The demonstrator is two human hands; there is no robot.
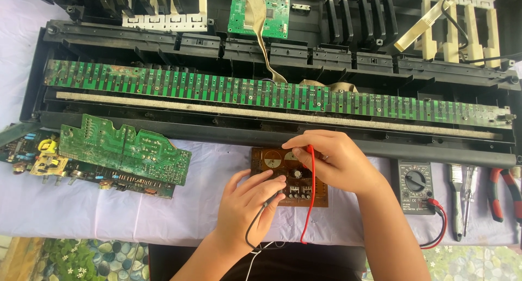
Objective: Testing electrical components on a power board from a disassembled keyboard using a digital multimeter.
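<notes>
White cloth covers the counter; near its front edge, left hand and right hand pinch black probe and red probe onto a brown circuit board, fingers clamped to steady the tips.

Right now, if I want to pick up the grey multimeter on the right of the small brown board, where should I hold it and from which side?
Grip the multimeter across its long left and right edges, near the top end, coming from above. It lies flat on the white cloth, dial up, and both long edges look free. Its red lead plugs in at the lower right corner, so keep off that end.
</notes>
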